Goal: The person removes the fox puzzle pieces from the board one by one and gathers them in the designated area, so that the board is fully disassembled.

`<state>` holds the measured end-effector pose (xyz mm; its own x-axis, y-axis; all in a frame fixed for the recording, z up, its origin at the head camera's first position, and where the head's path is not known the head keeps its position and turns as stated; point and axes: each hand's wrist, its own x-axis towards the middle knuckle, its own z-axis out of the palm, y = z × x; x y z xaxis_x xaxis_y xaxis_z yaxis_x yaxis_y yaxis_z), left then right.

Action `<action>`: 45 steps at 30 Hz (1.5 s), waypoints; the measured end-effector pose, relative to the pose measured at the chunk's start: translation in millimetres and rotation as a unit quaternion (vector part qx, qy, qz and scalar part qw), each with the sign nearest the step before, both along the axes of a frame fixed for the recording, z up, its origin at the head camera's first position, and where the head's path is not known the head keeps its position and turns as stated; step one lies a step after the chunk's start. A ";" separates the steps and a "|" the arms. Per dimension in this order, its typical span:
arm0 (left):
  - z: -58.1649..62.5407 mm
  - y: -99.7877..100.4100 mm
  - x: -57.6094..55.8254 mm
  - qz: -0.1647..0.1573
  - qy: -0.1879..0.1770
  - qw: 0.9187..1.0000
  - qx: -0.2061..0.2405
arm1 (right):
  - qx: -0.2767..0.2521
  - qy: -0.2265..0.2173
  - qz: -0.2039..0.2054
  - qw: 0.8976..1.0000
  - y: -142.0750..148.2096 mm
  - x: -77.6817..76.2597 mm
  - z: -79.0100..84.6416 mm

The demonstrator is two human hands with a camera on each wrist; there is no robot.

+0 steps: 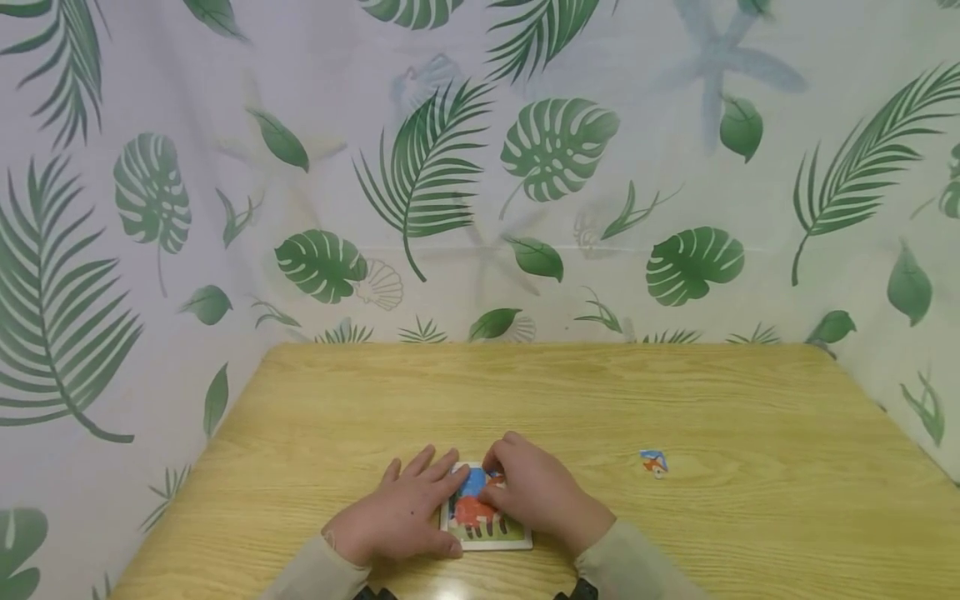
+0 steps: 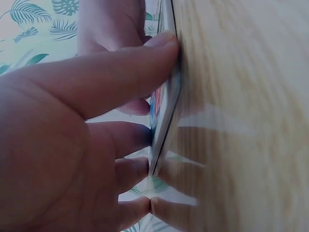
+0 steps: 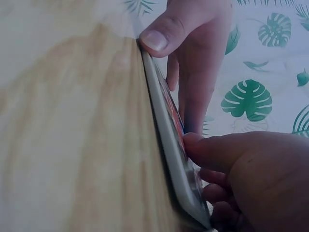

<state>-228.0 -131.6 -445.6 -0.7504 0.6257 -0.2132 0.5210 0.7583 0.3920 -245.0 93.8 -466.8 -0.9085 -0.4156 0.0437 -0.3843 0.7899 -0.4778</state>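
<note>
A small picture puzzle (image 1: 474,510) in a white-rimmed tray (image 1: 497,547) lies near the front of the table, showing a red-orange animal with dark legs on green, with blue above. My left hand (image 1: 405,512) rests along its left side, fingers spread, the thumb touching the near edge and the index finger at the upper left. From the right, my right hand (image 1: 536,492) reaches over the tray; its thumb and bent fingers pinch a puzzle piece (image 1: 495,479) at the picture's upper right, mostly hidden by the fingers. The right wrist view has that thumb (image 3: 212,149) against the picture surface.
A loose puzzle piece (image 1: 654,462), blue, orange and white, lies on the wood-grain table (image 1: 750,517) right of the tray. A white cloth (image 1: 465,308) with green leaf prints hangs behind the table and along its left and right sides.
</note>
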 end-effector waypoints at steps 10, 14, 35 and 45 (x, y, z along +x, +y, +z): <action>6.7 0.6 -0.2 0.011 -0.010 1.000 0.007 | -0.069 -0.017 -0.025 0.997 1.0 -3.0 -0.7; 7.7 -0.7 -1.5 0.012 -0.015 1.000 0.011 | -0.103 -0.026 -0.026 0.994 2.9 -4.8 -2.1; 5.8 0.0 -0.4 0.014 0.001 1.000 -0.006 | -0.215 -0.044 -0.080 0.972 23.3 -7.5 -8.4; 2.0 -0.5 1.1 0.020 -0.005 1.000 -0.005 | -0.184 -0.019 -0.115 0.976 48.8 -13.1 -12.7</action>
<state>-226.9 -132.1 -443.6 -0.7719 0.5936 -0.2277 0.4868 0.7821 0.3890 -258.1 142.6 -479.5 -0.9796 -0.1637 0.1162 -0.1941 0.6249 -0.7562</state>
